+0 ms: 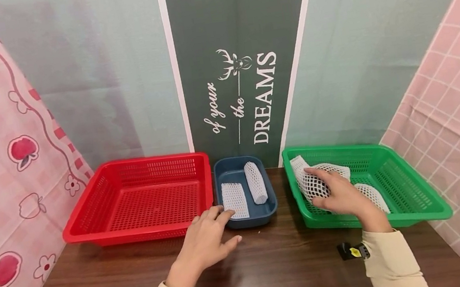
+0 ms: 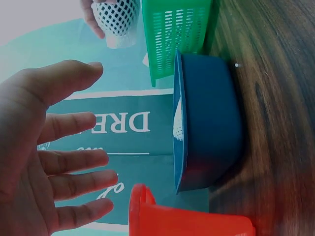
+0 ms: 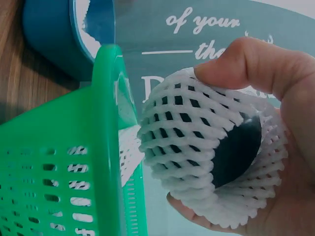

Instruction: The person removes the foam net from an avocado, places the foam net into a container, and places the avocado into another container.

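Observation:
My right hand point(image 1: 341, 194) grips a white foam net sleeve point(image 3: 182, 137) over the green basket point(image 1: 417, 200), thumb on one side and fingers on the other. Inside the sleeve is a dark, smooth, rounded object point(image 3: 238, 150) whose kind I cannot tell. At least one more white net-covered thing point(image 1: 371, 195) lies in that basket. My left hand point(image 1: 206, 240), fingers spread and holding nothing, hovers by the near side of the blue tray point(image 1: 242, 222). Within the tray are a flat white foam sleeve point(image 1: 235, 200) and a rolled one point(image 1: 255, 183).
To the left stands a red slotted basket point(image 1: 141, 235), close beside the blue tray. All the containers sit on a dark wooden table point(image 1: 276, 275). Behind them hangs a grey-green cloth point(image 1: 122, 80), with pink patterned cloths on both sides.

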A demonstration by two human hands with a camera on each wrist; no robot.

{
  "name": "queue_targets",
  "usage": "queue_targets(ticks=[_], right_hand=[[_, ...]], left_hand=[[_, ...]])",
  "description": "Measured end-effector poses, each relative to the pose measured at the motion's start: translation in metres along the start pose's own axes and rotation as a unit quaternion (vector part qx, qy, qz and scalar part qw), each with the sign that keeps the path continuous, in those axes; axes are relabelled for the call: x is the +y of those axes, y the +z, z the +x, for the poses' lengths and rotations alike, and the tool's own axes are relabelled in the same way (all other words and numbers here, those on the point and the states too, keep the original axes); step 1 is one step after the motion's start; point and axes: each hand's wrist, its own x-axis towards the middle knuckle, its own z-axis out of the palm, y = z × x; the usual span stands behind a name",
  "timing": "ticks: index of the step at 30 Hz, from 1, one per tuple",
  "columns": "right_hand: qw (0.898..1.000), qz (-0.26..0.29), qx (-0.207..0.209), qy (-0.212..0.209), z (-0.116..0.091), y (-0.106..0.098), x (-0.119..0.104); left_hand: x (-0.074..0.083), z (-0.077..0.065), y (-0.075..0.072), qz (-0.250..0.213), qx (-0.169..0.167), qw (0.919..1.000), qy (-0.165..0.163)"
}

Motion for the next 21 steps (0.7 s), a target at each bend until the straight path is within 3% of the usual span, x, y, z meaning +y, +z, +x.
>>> queue_targets(ticks=[14,21], right_hand=[[0.999,0.02,0.017,-0.03,0.001,0.016,-0.019],[0.999,0.028,0.015,-0.016,0.001,0.025,-0.029]], left_hand=[[-0.009,-0.01,-0.004,-0.01,0.012,0.9997,-0.019],[-0.014,-0.015,-0.005,-0.01,0.031,0.9993,-0.021]])
